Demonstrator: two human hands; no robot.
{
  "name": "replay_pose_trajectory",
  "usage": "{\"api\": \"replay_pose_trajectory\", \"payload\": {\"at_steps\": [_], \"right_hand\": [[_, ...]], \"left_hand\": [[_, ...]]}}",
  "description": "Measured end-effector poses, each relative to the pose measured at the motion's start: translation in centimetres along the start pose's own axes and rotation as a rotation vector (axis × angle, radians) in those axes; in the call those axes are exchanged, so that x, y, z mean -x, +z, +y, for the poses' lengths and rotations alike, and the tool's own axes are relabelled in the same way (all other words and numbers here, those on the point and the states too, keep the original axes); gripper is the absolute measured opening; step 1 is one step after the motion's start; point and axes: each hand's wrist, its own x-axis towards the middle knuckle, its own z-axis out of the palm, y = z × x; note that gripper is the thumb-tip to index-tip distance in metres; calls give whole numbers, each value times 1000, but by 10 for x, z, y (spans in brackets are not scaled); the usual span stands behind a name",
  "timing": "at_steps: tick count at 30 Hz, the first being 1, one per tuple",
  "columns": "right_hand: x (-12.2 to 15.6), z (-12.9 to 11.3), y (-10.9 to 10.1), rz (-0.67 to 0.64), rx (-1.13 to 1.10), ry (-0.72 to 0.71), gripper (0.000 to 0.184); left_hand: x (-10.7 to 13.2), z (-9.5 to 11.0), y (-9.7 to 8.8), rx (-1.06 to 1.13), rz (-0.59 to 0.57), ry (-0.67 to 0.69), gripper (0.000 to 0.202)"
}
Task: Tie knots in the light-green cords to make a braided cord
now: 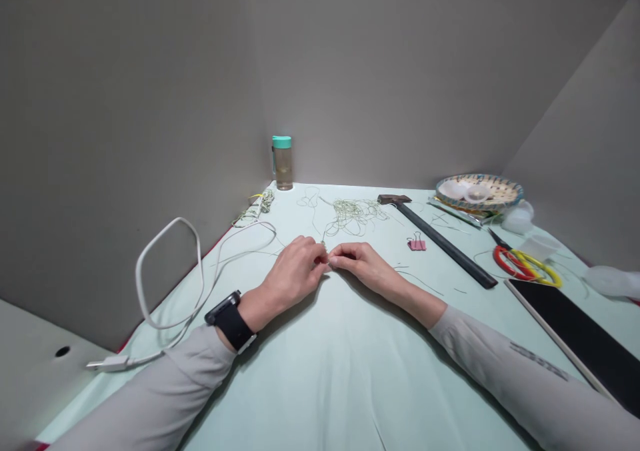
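Observation:
My left hand, with a dark watch on its wrist, is closed in a pinch near the middle of the table. Opposite it, my right hand pinches too, and the fingertips of both hands nearly meet. Between them is thin greenish cord, with a small knotted bit showing just above the fingertips. Most of what the fingers grip is hidden. From there a strand runs up to a loose tangle of cord on the pale green tablecloth.
Right of my hands lie a pink binder clip, a hammer, scissors and a dark-screened tablet. A woven basket stands behind them. At left are a white cable and another cord bundle; a bottle stands behind.

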Motion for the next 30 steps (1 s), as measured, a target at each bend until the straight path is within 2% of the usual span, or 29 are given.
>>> {"api": "replay_pose_trajectory", "payload": {"at_steps": [5,10,18,25,30], "right_hand": [[0,1,2,16,-45,12,25],[1,0,2,34,-56,11,25],[0,4,3,55,-50,4,24],[2,1,5,83,7,31,22],[5,-1,6,102,63,32,20]], "left_hand": [[0,4,10,-78,-6,-17,16],[-1,8,10,-131,5,-51,14],[-3,8,12,-94,-41,-118,16],[-6,10,6,-36,-115,-192,18],[-5,10,-1,-38,-162,-186,20]]}}
